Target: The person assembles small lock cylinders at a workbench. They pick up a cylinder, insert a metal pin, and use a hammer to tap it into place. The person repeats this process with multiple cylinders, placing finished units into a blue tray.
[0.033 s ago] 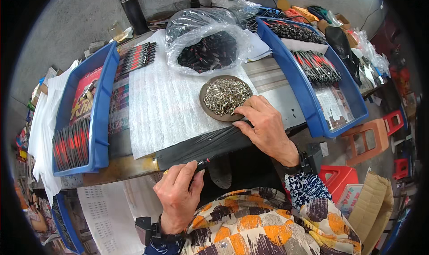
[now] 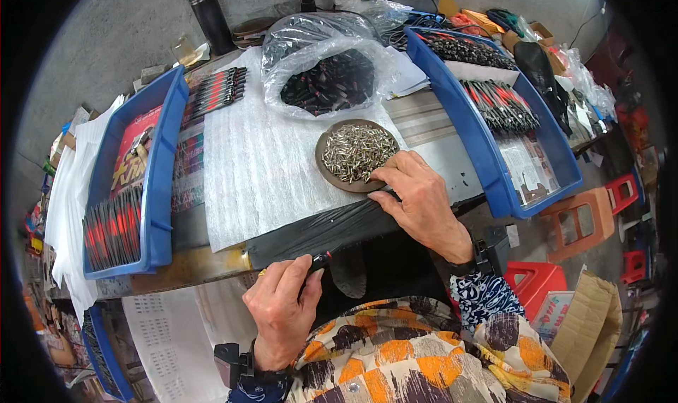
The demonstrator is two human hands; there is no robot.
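My left hand (image 2: pixel 282 310) is closed around a slim black pen-like piece (image 2: pixel 321 259) with a red band near its tip; most of it is hidden in the fist. That hand hovers just before the table's front edge. At the near right rim of a round brown dish (image 2: pixel 326 171) is my right hand (image 2: pixel 424 204), fingers curled and thumb bent toward them. Whatever lies between those fingertips, if anything, is too small to make out. Many small silvery metal pieces (image 2: pixel 357 152) heap up in the dish, which rests on a white foam sheet (image 2: pixel 247 170).
Behind the dish stands an open clear plastic bag (image 2: pixel 275 103) of dark parts. Blue trays (image 2: pixel 161 184) (image 2: pixel 462 141) with black-and-red pen-like pieces flank the foam sheet. A row of similar pieces (image 2: pixel 217 91) lies back left, near a black flask (image 2: pixel 210 20). Stools (image 2: pixel 583 223) stand at right.
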